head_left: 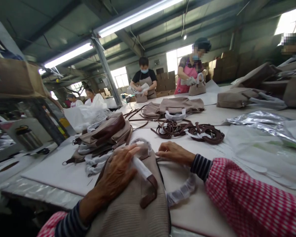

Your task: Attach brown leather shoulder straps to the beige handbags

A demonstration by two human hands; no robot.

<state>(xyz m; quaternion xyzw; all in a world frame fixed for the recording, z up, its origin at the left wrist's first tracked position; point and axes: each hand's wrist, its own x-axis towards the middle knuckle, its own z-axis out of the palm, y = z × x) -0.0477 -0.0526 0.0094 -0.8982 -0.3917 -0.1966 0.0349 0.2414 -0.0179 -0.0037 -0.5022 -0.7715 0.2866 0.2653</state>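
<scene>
A taupe fabric handbag [138,210] lies on the table in front of me, with a dark zipper along its right edge. Its brown leather handle [151,189] is partly wrapped in white film. My left hand [119,166] rests on the bag beside this handle, fingers stretched out and slightly blurred. Close to the bag's far right edge, my right hand [176,153] is closed with curled fingers; what they pinch is hidden. A second wrapped handle [184,191] loops out on the right side of the bag.
Stacked handbags [106,131] lie at left, more bags [172,107] farther back. Coiled brown straps [207,133] sit beyond my right hand. Plastic sheets [266,144] cover the right side. Two masked co-workers [144,82] handle bags across the table. A metal post [107,69] stands behind.
</scene>
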